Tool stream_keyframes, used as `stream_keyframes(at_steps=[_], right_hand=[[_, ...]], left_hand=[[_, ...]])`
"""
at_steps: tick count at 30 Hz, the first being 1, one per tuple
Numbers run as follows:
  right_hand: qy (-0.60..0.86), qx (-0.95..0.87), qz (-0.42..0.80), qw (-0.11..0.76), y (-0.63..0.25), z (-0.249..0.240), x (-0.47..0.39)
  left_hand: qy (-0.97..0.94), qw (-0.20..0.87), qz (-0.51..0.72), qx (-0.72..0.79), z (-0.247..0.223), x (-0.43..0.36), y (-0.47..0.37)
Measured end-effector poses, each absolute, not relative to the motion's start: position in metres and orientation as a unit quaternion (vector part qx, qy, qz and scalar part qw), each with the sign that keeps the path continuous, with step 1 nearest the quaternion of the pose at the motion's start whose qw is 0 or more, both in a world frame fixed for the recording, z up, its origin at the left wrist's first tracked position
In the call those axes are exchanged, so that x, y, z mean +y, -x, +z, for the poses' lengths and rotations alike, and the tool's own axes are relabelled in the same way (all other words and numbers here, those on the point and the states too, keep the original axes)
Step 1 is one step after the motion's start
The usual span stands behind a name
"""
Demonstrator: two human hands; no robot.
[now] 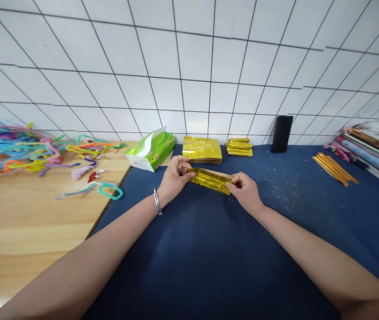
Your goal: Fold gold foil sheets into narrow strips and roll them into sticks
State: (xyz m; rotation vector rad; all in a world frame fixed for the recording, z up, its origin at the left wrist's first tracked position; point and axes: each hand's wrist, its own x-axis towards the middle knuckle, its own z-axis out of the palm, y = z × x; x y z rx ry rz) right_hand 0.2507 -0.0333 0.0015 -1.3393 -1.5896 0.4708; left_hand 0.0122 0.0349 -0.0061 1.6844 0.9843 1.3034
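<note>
Between my two hands a sheet of gold foil paper is held above the dark blue cloth, its upper edge folded over and showing a paler inner side. My left hand, with a silver bangle at the wrist, pinches the sheet's left end. At the right end, my right hand grips it between thumb and fingers. Just behind lies a stack of gold foil paper. To the right of that stack is a small pile of narrow folded gold pieces.
A green tissue pack sits behind my left hand. Tangled coloured pipe cleaners cover the back of the wooden surface. A black phone leans on the tiled wall. Flat gold strips and stacked books lie at right.
</note>
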Motion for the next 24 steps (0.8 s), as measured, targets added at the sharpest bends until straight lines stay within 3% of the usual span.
stream_keyframes(at_steps=[4,12,24], right_hand=[[0.532,-0.653,0.198,0.502,-0.2491,0.0053,-0.0356],[0.529,-0.65,0.207,0.505,-0.2482,0.0025,-0.035],[0.537,-0.643,0.228,0.495,-0.2489,-0.0004,-0.0338]], left_hand=[[-0.636,0.489,0.483,0.35,-0.0054,0.0333,-0.0147],[-0.615,0.57,0.45,0.307,-0.002,0.0297,-0.0155],[-0.599,0.555,0.48,0.32,-0.0061,0.0299,-0.0206]])
